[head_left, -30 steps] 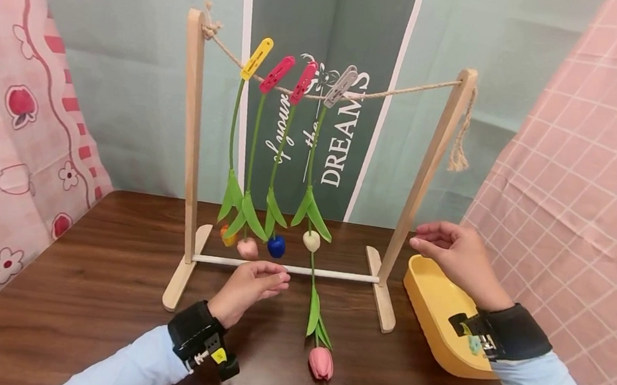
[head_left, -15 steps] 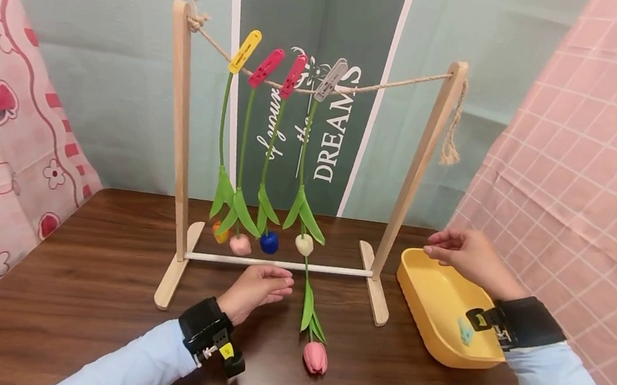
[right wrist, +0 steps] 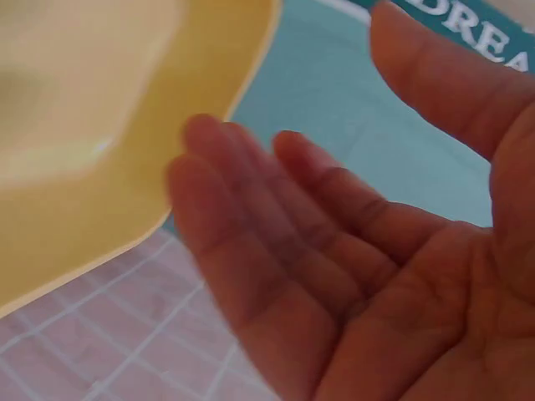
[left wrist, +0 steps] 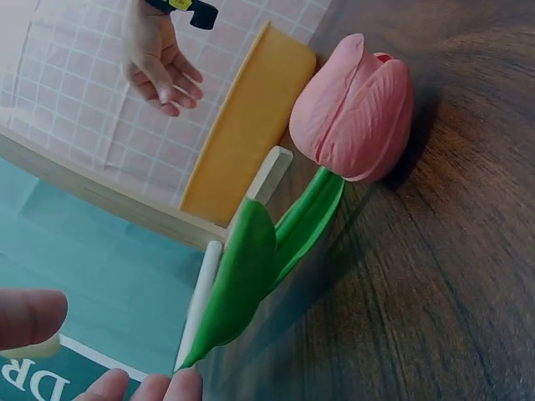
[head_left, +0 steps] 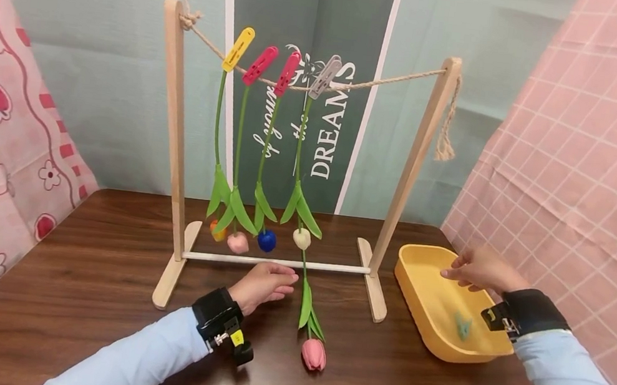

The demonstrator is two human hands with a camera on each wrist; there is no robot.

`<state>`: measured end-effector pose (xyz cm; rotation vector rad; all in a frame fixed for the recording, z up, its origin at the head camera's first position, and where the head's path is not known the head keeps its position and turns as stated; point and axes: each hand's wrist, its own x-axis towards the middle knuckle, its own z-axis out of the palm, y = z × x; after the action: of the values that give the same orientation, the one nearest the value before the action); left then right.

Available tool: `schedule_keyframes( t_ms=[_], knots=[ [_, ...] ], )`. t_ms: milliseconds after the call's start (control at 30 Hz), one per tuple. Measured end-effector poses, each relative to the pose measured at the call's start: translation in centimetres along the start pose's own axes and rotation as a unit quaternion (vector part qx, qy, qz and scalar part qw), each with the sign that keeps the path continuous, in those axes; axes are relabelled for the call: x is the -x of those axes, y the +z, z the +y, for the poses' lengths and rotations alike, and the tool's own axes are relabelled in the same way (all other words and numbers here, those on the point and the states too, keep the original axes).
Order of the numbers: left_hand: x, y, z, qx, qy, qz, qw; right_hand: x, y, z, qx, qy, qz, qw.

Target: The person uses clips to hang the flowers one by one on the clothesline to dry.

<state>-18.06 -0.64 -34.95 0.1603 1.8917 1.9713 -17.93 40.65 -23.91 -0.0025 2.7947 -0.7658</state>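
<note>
My left hand is beside the stem of a pink tulip, thumb apart from the fingers. In the left wrist view its fingertips are close to the tulip's green leaf; I cannot tell whether they touch. The blossom is low over the wooden table, nearest me. My right hand, loosely bent and holding nothing, hovers over a yellow tub. A teal clothespin lies on the tub's floor. In the right wrist view, the thumb stands well away from the fingers.
A wooden rack with posts carries a sagging rope. Yellow, red and grey clothespins hold upside-down tulips, including a blue one and a white one. A white bar joins the feet.
My right hand has moved from beyond the tub's far rim down over its inside. My left hand has shifted slightly right, nearer the pink tulip's stem. The head view has shifted.
</note>
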Motion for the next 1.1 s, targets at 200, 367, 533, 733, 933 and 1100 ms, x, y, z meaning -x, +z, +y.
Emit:
schedule_keyframes(
  t_ms=[200,367,533,733,933,1100],
  knots=[
    [-1.1,0.3,-0.6,-0.006,-0.017,-0.005,0.9998,-0.1,0.5,1.3,0.014,0.061,-0.032,0.9975],
    [-1.9,0.5,-1.0,0.004,-0.029,-0.006,0.9996,-0.3,0.8,2.0,0.011,0.118,-0.055,0.9914],
    [-2.6,0.8,-1.3,0.007,-0.039,-0.003,0.9992,-0.8,1.4,2.5,0.034,0.142,-0.055,0.9877],
    [-3.2,1.3,-1.4,0.011,-0.052,-0.003,0.9986,-1.2,2.3,3.1,0.039,0.148,-0.064,0.9861],
    [-3.3,1.4,-1.4,0.031,-0.065,-0.009,0.9973,-1.4,2.5,2.9,0.028,0.165,-0.075,0.9830],
    [-3.5,1.5,-1.5,0.042,-0.069,-0.009,0.9967,-1.6,2.9,3.1,0.041,0.178,-0.064,0.9811]
  ],
)
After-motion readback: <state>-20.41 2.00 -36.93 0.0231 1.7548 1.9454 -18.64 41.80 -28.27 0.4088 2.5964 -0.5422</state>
